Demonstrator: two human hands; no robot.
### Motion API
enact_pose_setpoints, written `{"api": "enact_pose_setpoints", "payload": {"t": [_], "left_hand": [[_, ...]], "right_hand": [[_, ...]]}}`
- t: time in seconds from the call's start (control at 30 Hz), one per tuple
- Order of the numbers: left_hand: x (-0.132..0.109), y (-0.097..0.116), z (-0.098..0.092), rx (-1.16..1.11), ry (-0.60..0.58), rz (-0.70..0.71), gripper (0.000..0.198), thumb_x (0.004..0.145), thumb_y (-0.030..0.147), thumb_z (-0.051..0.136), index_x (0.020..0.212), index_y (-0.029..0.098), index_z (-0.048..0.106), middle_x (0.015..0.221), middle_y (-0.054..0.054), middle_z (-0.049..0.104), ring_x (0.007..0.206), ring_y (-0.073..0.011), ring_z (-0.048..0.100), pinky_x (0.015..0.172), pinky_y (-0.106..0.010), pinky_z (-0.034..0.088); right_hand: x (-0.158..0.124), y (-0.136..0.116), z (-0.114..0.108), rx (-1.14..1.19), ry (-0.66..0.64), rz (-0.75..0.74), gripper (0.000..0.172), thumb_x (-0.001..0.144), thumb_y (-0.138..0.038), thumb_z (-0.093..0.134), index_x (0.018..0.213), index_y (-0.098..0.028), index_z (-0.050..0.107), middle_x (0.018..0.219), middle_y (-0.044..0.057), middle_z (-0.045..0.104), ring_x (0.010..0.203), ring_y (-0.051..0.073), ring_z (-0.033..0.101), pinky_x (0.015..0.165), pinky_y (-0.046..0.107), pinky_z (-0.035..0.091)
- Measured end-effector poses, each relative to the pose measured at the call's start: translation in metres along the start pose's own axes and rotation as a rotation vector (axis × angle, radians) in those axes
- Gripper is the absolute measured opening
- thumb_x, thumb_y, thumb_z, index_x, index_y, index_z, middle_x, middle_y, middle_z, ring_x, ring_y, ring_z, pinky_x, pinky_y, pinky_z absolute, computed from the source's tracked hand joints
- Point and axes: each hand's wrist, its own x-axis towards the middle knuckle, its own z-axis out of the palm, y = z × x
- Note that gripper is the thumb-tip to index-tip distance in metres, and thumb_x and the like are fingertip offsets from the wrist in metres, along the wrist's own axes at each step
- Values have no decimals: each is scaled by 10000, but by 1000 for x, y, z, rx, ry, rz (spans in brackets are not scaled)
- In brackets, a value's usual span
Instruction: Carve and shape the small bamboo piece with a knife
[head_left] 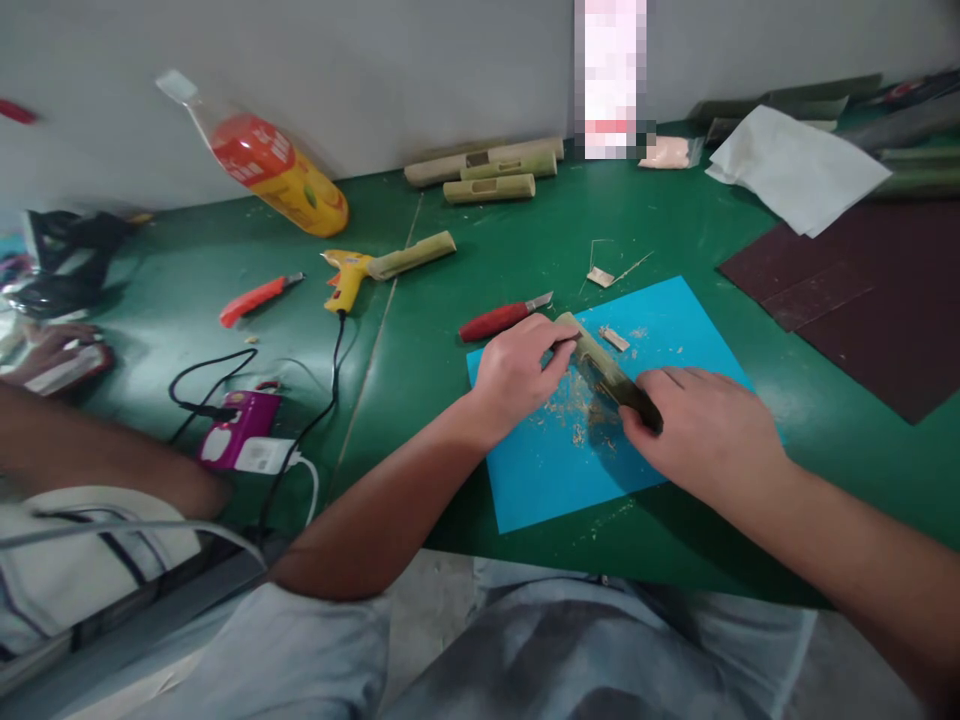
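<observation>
A green bamboo tube (606,368) slants across the blue sheet (525,500). My right hand (705,425) is wrapped round its near end, the thumb below and the fingers over the top. At the far end, my left hand (521,365) has thumb and forefinger closed against the tube; whether a small piece is pinched there too is hidden. Pale shavings (581,410) lie scattered on the sheet, with a small bamboo chip (615,338) beside the tube. Just beyond my left hand rests a red-handled knife (504,318), its blade pointing right.
Back on the green table lie cut bamboo tubes (491,188). To the left are a yellow glue gun (346,278) with its cord, an orange cutter (259,300), a purple power adapter (244,425) and a juice bottle (262,165). Another person's arm (97,450) rests at far left.
</observation>
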Motion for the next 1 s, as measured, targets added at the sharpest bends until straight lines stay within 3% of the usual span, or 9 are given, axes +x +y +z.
{"api": "enact_pose_setpoints", "payload": {"t": [0.2,0.37,0.53,0.67,0.77,0.9,1.0], "left_hand": [[-7,16,2,-12,-57,42,170,1045,224,622,1115,162,763,1028,-80,812,936,-186,764,855,-318,624],[-16,27,6,-32,-165,231,231,1077,252,563,1190,169,747,982,-71,806,900,-185,769,749,-290,615],[-14,20,8,-9,-74,90,235,1081,228,542,1117,156,762,1039,-95,806,974,-196,766,855,-326,627],[-15,20,9,-26,-169,167,260,1083,263,537,1174,172,763,965,-83,792,905,-194,762,767,-306,618],[-15,20,8,-15,-78,102,241,1079,247,545,1087,167,772,996,-90,802,918,-189,758,821,-316,621],[-16,17,7,-21,-146,188,240,1077,263,551,1128,172,766,985,-89,795,896,-185,752,775,-301,612],[-15,15,5,-3,-86,129,233,1076,251,553,1089,163,769,971,-87,790,881,-182,743,788,-309,610]], "right_hand": [[2,-5,2,106,-106,72,155,976,-327,622,1005,-190,690,964,105,757,796,237,671,613,345,294],[3,-4,3,106,-143,76,169,997,-316,585,975,-189,695,950,107,762,779,233,674,608,352,269],[4,-6,1,94,-124,89,181,985,-337,589,949,-190,690,897,103,749,772,234,668,601,353,251],[5,-6,1,102,-129,92,184,984,-338,588,932,-194,689,891,101,750,758,232,663,599,356,244],[5,-6,1,110,-122,104,207,990,-348,571,949,-189,696,908,106,754,761,231,662,599,357,248],[5,-6,1,105,-142,96,201,980,-350,581,950,-190,698,886,102,750,755,231,658,596,359,244],[6,-6,1,117,-138,103,219,992,-348,562,979,-182,704,919,111,755,779,237,668,608,359,264]]}}
